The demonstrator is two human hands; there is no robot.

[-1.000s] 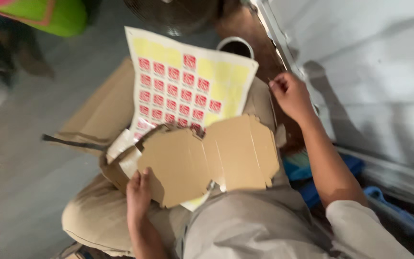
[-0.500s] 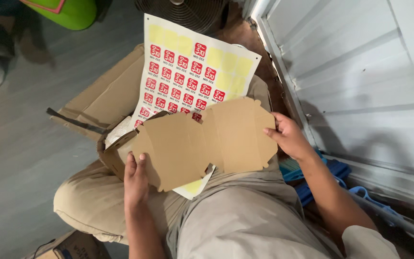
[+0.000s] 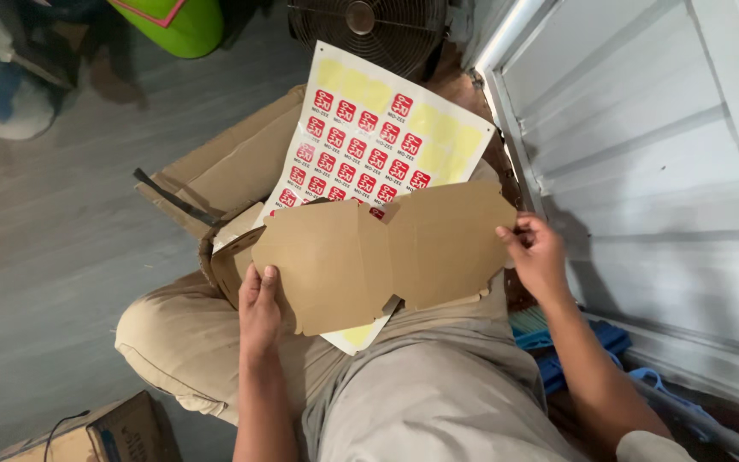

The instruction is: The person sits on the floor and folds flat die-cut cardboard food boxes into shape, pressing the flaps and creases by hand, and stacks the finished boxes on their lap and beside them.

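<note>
A flat brown cardboard box blank (image 3: 378, 252) lies spread over my lap. My left hand (image 3: 258, 308) grips its lower left edge, thumb on top. At its right edge, my right hand (image 3: 539, 255) pinches the flap. Under the blank lies a yellow sticker sheet (image 3: 369, 137) with rows of red square stickers, reaching up and away from me. A stack of further brown blanks (image 3: 228, 257) sits beneath the left side.
A larger flattened brown carton (image 3: 224, 167) lies under the sheet on the grey floor. A black fan (image 3: 365, 26) stands at the top, a white metal wall (image 3: 660, 154) on the right, blue items (image 3: 575, 351) by my right leg, a cardboard box (image 3: 104, 432) at bottom left.
My right hand came down from beside the sticker sheet and took hold of the blank's right edge. The blank is now held flatter and wider between both hands.
</note>
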